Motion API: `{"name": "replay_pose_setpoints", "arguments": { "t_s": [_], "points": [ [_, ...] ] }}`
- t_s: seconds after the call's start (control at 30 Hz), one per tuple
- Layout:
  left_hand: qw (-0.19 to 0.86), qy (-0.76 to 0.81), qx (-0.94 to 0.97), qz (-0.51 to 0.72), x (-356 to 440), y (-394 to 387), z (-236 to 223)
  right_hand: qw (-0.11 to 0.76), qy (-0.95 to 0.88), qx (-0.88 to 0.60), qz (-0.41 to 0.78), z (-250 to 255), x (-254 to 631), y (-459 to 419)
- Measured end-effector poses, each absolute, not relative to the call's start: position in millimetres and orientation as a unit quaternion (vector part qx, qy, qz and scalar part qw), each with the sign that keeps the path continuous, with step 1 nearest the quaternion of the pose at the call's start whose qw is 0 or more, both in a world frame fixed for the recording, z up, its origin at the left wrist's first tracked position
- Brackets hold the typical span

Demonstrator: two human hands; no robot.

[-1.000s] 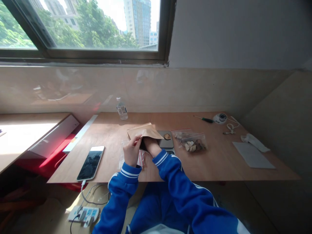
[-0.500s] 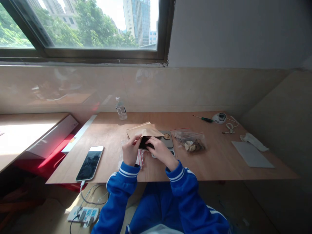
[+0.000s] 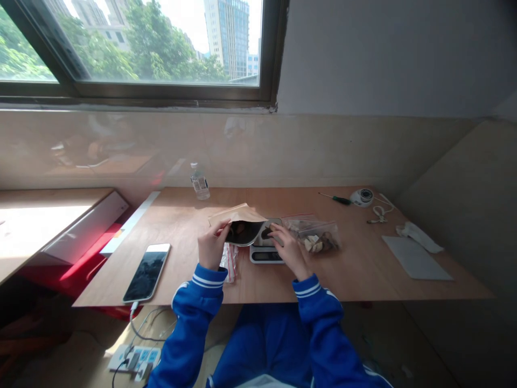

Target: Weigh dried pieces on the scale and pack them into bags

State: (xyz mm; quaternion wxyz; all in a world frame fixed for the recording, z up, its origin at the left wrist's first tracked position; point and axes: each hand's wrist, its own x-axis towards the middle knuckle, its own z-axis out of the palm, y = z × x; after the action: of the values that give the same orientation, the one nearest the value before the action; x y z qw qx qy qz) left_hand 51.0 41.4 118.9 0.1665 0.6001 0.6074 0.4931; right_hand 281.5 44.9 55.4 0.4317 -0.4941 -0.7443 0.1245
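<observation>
A: Entry, head view. Left hand (image 3: 210,247) pinches the near left edge of the brown paper pouch (image 3: 238,216), thumb and fingers closed on the rim, holding its mouth open toward the person. Dark interior visible; contents too dim to identify.

B: Position of the pouch?

A: Raised slightly off the worktop (image 3: 363,269), near its middle, mouth overlapping the left part of the small scale (image 3: 265,249).

B: Right hand?

A: Right hand (image 3: 287,249) rests over the scale's pan, fingers loosely curled, tips at the small brown piece (image 3: 276,227) lying there. Cannot tell whether the piece is pinched or only touched.

B: Surroundings?

A: Clear zip bag (image 3: 315,236) with pale and brown chunks, just right of the scale. Second small bag with a red seal strip (image 3: 230,257) under the left hand. Phone (image 3: 147,271) on a cable, well to the left. Water bottle (image 3: 200,183) at the far edge. Screwdriver (image 3: 335,199) and a round white device (image 3: 362,196) far right; grey sheet (image 3: 416,258) and crumpled white cloth (image 3: 418,236) near the right edge. Power strip (image 3: 135,358) on the floor.
</observation>
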Motion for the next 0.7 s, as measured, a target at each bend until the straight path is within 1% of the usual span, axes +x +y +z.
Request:
{"name": "replay_pose_setpoints", "arguments": {
  "t_s": [0.13, 0.27, 0.33, 0.4, 0.47, 0.53, 0.57, 0.63, 0.7],
  "points": [
    [0.168, 0.609, 0.602, 0.489, 50.3, 42.5, 116.8, 0.349, -0.789, -0.503, 0.048, 49.7, 271.5, 68.0],
    [0.168, 0.610, 0.601, 0.489, 49.3, 42.4, 116.1, 0.298, -0.799, -0.520, 0.043, 47.0, 274.0, 74.8],
    [0.166, 0.611, 0.598, 0.492, 49.8, 42.0, 116.2, 0.319, -0.790, -0.521, 0.055, 50.8, 274.4, 64.1],
    [0.164, 0.610, 0.598, 0.494, 51.3, 41.2, 115.6, 0.377, -0.768, -0.511, 0.081, 61.9, 268.9, 43.7],
    [0.159, 0.608, 0.600, 0.496, 53.5, 40.1, 114.0, 0.446, -0.744, -0.480, 0.132, 79.5, 256.1, 19.3],
    [0.151, 0.608, 0.600, 0.498, 55.9, 38.6, 111.8, 0.492, -0.730, -0.429, 0.203, 99.1, 238.2, -0.4],
    [0.146, 0.609, 0.600, 0.498, 57.0, 37.6, 110.6, 0.499, -0.729, -0.407, 0.234, 107.6, 228.7, -6.1],
    [0.136, 0.610, 0.599, 0.501, 58.5, 35.0, 108.2, 0.480, -0.739, -0.392, 0.264, 117.5, 210.8, -7.1],
    [0.126, 0.609, 0.598, 0.504, 58.8, 31.1, 105.8, 0.429, -0.758, -0.428, 0.244, 115.6, 195.3, 4.4]
  ]
}}
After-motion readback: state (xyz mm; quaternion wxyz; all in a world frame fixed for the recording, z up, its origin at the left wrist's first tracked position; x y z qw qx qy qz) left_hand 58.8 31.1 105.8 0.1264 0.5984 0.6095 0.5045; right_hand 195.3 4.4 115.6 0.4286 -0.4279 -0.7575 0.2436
